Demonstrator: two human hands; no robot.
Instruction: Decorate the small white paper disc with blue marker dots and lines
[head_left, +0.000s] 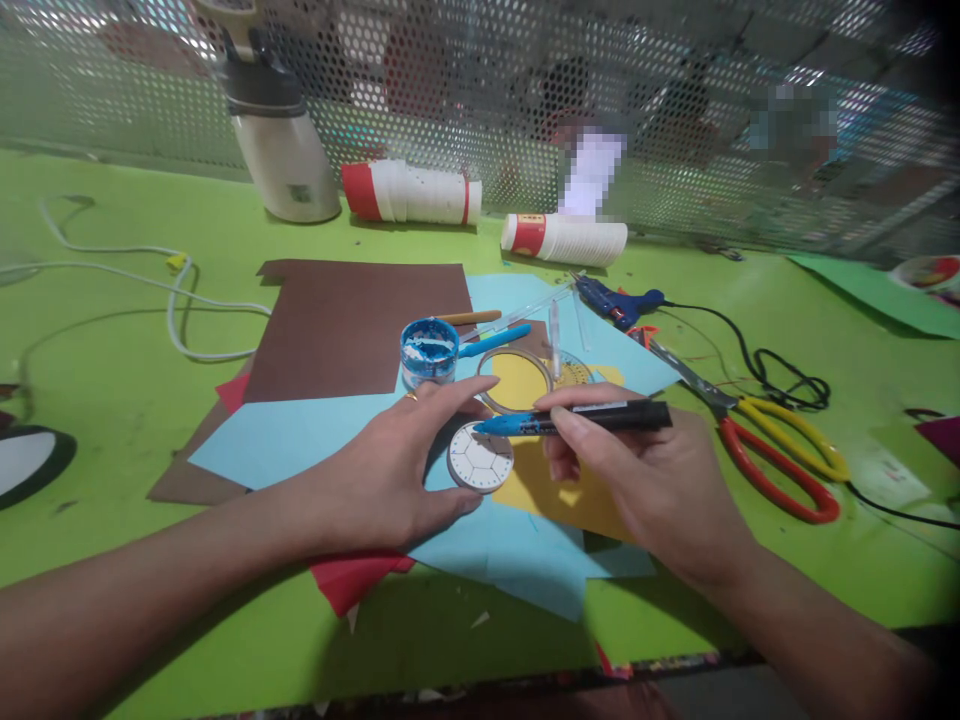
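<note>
My right hand [645, 480] is closed round a black marker with a blue tip [577, 418], and the tip points left at a small white paper disc [480, 460] drawn with a hexagon pattern. My left hand [397, 460] curves round the disc's left side, fingers spread, with thumb and fingertips at its rim. The disc lies on yellow paper [540, 485] over light blue paper [300, 435]. A ring shows on one finger of the left hand.
A blue paint pot [429, 350] with brushes stands just behind the disc, beside a brown sheet [360, 325]. Red-and-yellow scissors [772, 450], a blue glue gun [619, 300] with black cable, two lying glue bottles [412, 192] [566, 240], a flask [274, 130] and a white cable [135, 275] lie about on the green table [112, 400].
</note>
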